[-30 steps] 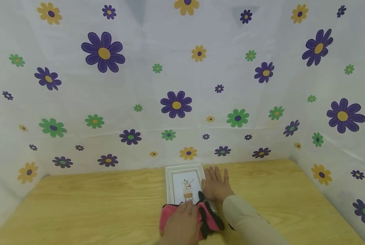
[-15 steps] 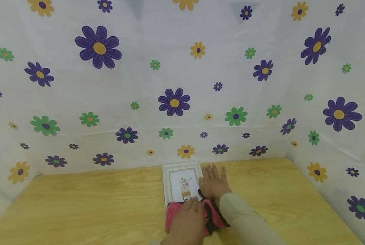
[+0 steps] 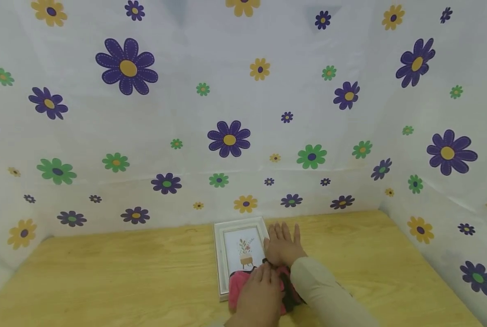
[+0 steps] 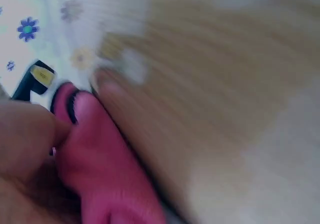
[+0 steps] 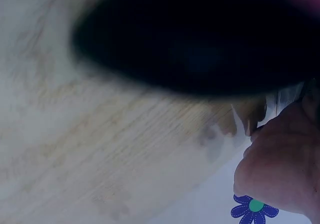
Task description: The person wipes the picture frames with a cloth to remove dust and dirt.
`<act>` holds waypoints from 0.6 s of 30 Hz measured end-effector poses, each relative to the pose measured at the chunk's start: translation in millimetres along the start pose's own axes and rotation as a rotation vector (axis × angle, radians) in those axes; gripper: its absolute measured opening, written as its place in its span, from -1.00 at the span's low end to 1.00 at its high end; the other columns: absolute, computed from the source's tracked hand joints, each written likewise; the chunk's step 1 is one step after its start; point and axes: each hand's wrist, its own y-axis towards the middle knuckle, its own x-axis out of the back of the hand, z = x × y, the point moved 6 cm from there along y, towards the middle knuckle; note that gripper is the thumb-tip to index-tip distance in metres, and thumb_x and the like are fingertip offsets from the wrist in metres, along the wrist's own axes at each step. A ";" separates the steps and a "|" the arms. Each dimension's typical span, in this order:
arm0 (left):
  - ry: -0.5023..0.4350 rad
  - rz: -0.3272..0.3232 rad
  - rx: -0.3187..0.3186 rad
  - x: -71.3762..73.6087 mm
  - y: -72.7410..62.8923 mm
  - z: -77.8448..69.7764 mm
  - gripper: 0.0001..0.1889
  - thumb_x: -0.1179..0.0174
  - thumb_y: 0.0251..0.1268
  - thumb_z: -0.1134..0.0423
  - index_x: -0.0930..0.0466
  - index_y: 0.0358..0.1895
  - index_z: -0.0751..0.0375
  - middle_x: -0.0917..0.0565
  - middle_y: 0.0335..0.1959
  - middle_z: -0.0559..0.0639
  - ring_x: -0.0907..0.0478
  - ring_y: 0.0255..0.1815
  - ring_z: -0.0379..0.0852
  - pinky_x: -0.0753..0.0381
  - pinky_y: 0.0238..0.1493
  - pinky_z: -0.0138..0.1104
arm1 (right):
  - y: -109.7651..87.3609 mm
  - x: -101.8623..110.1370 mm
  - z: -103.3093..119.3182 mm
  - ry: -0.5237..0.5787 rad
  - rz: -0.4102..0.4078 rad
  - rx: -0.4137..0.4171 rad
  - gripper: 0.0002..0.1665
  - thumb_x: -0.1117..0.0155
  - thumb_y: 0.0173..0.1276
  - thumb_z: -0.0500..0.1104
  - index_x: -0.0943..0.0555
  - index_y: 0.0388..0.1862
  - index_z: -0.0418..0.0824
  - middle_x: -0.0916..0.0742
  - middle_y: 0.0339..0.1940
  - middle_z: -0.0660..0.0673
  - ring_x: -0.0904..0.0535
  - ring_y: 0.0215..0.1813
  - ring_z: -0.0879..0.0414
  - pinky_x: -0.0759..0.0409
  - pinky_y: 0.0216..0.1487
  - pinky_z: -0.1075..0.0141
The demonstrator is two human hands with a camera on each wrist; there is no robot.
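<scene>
A white picture frame (image 3: 223, 263) with a potted-plant print lies face up on the wooden table. Across its lower right part spreads a pink cloth (image 3: 237, 286) with black edging. My left hand (image 3: 259, 293) presses this cloth with its fingers extended forward. At the frame's right edge rests my right hand (image 3: 284, 245), fingers spread and pointing away from me. In the left wrist view the bunched cloth (image 4: 110, 169) runs beside part of the left hand (image 4: 25, 144). A dark blurred shape covers the top of the right wrist view, above the right hand (image 5: 280, 159).
Behind the table (image 3: 125, 272) hangs a white sheet (image 3: 178, 104) printed with purple, yellow and green flowers, which also encloses both sides. The frame lies close to the table's back edge.
My left hand has slid the pink cloth rightward over the frame's lower part, uncovering its lower left corner. My right hand stays at the right edge. The head view has shifted slightly.
</scene>
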 end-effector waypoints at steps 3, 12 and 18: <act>-0.025 0.020 0.017 1.2 -14.3 18.9 -0.46 -0.18 0.29 -0.04 -0.54 0.13 0.37 -0.54 0.16 0.20 -0.43 0.24 0.03 -0.36 0.26 -0.21 | -4.3 5.6 1.4 -0.008 -0.022 -0.001 -0.31 0.38 0.55 0.05 -0.05 0.51 -0.31 -0.07 0.54 -0.24 0.22 0.53 -0.14 0.57 0.36 -0.14; 0.058 -0.024 -0.024 5.0 -4.6 -2.8 -0.38 -0.18 0.27 -0.09 -0.49 0.19 0.36 -0.52 0.19 0.20 -0.42 0.25 0.02 -0.36 0.27 -0.22 | -19.2 20.4 6.0 -0.023 -0.020 -0.008 -0.31 0.37 0.56 0.03 -0.04 0.51 -0.33 -0.07 0.53 -0.26 0.21 0.53 -0.13 0.53 0.38 -0.13; -0.010 -0.009 0.002 10.0 -12.4 16.7 -0.42 -0.12 0.34 -0.04 -0.47 0.20 0.39 -0.49 0.22 0.23 -0.38 0.29 0.06 -0.30 0.31 -0.18 | -21.4 28.9 14.9 -0.005 -0.036 0.006 -0.32 0.37 0.56 0.03 -0.05 0.51 -0.32 -0.07 0.53 -0.26 0.21 0.53 -0.13 0.53 0.38 -0.14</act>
